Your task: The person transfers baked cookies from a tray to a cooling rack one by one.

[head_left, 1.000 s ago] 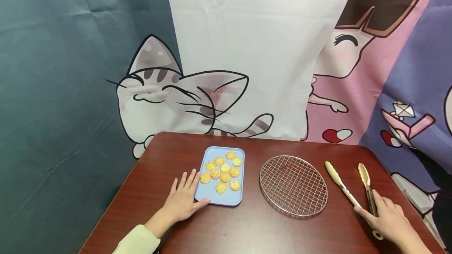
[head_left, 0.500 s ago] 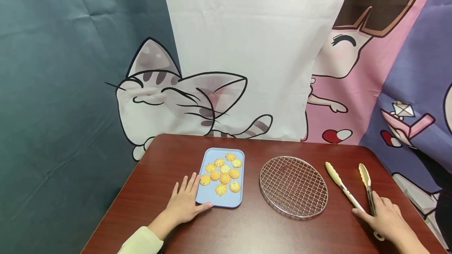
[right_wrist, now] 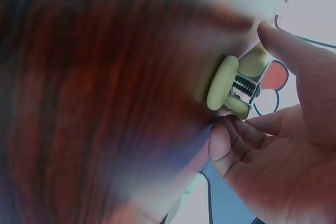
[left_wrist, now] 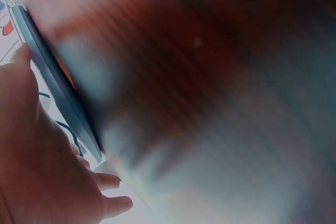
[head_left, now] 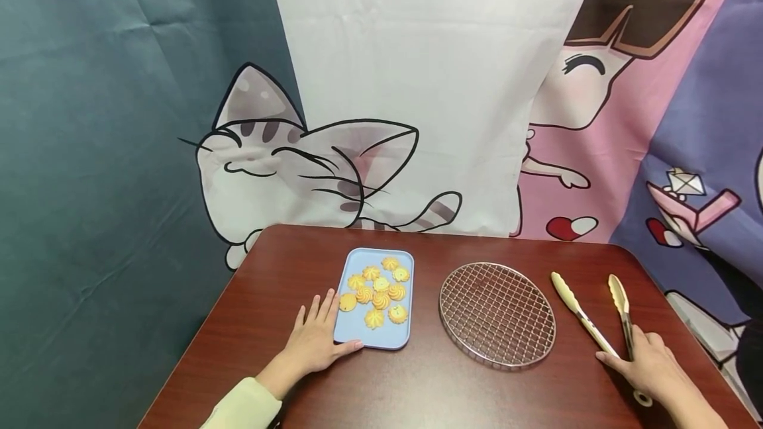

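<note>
Near the table's (head_left: 489,399) right edge, squeeze the tongs (head_left: 587,323) gently in the gripping right hand (head_left: 652,366), and steady the tray's (head_left: 387,337) near-left corner with the loose, straight-fingered left hand (head_left: 318,344).

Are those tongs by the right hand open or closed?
The tongs are open: their two pale tips stand wide apart, forming a V beyond the right hand.

head view: bright | soft glare on tabletop (head_left: 429,386) | wrist views: tabletop blurred
</note>
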A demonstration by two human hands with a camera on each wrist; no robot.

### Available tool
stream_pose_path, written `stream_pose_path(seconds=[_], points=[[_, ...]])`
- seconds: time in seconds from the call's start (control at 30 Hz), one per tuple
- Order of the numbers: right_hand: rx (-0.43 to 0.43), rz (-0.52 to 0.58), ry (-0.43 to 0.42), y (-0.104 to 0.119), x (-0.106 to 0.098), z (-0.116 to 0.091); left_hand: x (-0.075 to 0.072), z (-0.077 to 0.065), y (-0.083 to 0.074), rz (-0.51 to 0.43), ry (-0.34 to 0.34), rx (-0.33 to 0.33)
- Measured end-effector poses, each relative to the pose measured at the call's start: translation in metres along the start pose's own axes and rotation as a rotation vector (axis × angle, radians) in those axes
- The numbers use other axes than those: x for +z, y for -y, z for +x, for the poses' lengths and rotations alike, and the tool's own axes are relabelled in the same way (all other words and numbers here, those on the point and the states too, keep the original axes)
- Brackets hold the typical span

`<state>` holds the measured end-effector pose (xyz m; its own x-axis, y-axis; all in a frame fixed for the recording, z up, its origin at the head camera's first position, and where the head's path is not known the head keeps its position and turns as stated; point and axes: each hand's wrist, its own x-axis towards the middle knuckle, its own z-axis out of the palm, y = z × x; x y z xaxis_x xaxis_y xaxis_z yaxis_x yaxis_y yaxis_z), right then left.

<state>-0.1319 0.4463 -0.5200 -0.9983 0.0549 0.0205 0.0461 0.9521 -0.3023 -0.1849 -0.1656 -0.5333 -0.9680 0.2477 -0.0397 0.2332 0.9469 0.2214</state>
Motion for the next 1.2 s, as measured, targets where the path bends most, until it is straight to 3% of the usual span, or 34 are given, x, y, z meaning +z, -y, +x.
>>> stream_pose_path(seconds=[0.33, 0.73, 1.2], points=[[0.016, 0.010, 0.023, -0.005, 0.001, 0.006, -0.001, 0.005, 0.001, -0.037, 0.020, -0.008], [0.165, 0.025, 0.190, 0.001, -0.001, 0.008, 0.002, 0.004, 0.002, -0.051, 0.047, -0.020], [0.200, 0.036, 0.190, 0.006, -0.007, 0.013, 0.001, 0.006, 0.004, -0.015, 0.038, -0.006]])
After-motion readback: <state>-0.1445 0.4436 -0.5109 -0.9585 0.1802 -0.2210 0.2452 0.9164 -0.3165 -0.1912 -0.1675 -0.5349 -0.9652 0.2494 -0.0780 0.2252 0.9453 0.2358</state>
